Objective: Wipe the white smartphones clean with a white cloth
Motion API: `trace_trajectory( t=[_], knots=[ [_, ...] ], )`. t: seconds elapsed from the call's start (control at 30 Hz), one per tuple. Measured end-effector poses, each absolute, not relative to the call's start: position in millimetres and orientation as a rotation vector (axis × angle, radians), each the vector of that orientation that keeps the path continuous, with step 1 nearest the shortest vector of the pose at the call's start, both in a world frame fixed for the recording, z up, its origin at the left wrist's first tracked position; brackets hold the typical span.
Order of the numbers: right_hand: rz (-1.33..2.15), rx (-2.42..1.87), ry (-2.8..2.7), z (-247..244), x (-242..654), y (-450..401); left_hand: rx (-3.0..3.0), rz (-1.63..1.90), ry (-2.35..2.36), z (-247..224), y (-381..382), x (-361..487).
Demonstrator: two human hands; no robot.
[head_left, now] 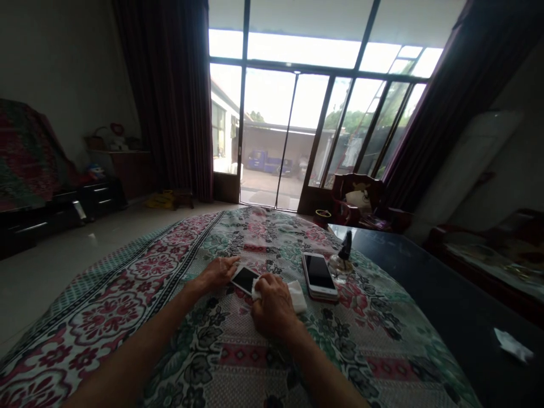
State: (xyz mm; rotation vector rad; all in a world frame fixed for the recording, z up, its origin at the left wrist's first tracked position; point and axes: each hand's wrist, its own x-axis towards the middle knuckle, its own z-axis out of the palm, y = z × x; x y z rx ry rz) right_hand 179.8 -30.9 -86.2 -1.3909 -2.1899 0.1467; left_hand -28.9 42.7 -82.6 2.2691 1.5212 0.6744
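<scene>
Here's the left hand (pixel 216 273), open and flat, fingertips on the edge of a black-screened phone (pixel 245 279) lying on a flowered bedspread (pixel 238 362), while the right hand (pixel 272 306), closed, pinches a white tissue (pixel 297 297) against the phone's corner. Just beside them sits a second phone (pixel 319 276), face up, near a small glass bottle (pixel 342 263). A hard push could skid the first phone into the second and scratch a screen, and a stray elbow or bunched cover could topple that bottle!
</scene>
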Motion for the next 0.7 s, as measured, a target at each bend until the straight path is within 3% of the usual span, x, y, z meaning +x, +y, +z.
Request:
trace_trajectory(
  t=[0.4,0.7],
  knots=[
    [0.305,-1.352,-2.352,-71,205,-20,2.378,0.531,1.356,-95,25,-37],
    [0.119,-1.263,-2.399,-79,192,-19,2.265,0.582,1.331,-85,19,-44]
  ],
)
